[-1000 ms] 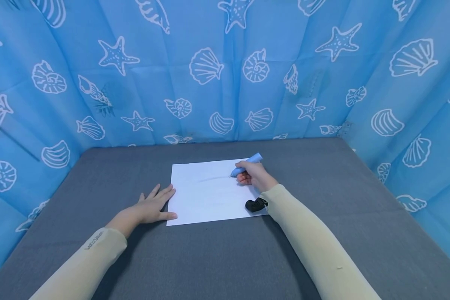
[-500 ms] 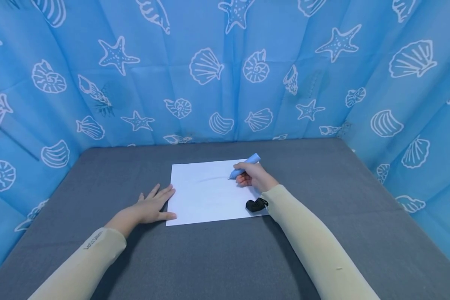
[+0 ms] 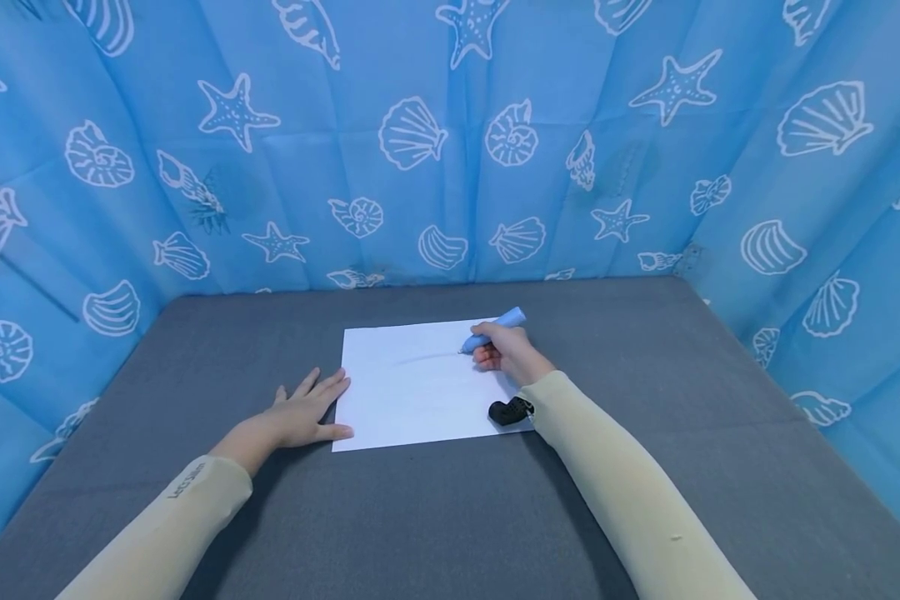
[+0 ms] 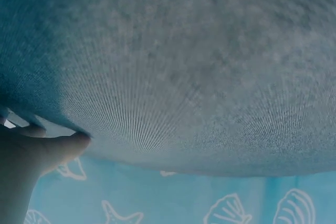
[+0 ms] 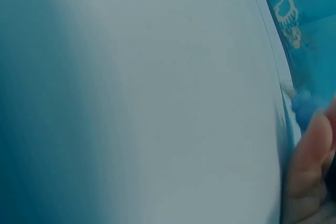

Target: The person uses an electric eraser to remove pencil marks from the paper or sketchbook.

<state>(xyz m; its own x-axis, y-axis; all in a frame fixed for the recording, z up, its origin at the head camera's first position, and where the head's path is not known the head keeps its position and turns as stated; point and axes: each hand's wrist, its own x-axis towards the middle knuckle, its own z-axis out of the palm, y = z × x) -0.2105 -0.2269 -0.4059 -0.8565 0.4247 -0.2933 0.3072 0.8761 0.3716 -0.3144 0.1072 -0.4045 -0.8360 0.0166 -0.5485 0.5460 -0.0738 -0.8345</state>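
Observation:
A white sheet of paper lies on the grey cloth-covered table. My right hand grips a thick light-blue marker over the sheet's right half, its tip down at the paper and its back end leaning up to the right. A faint line runs leftward from near the tip. My left hand rests with fingers spread at the sheet's left edge, fingertips and thumb on the paper. In the right wrist view, the marker shows blurred beyond the fingers, largely hidden by them.
A small black device sits at the right sleeve's cuff, above the sheet's near right corner. Grey table cloth surrounds the sheet. A blue curtain with white shells and starfish stands behind and at both sides.
The marker's tip dips slightly toward me and left, then returns up and right, with the right hand moving a little along with it. The left hand and paper stay put.

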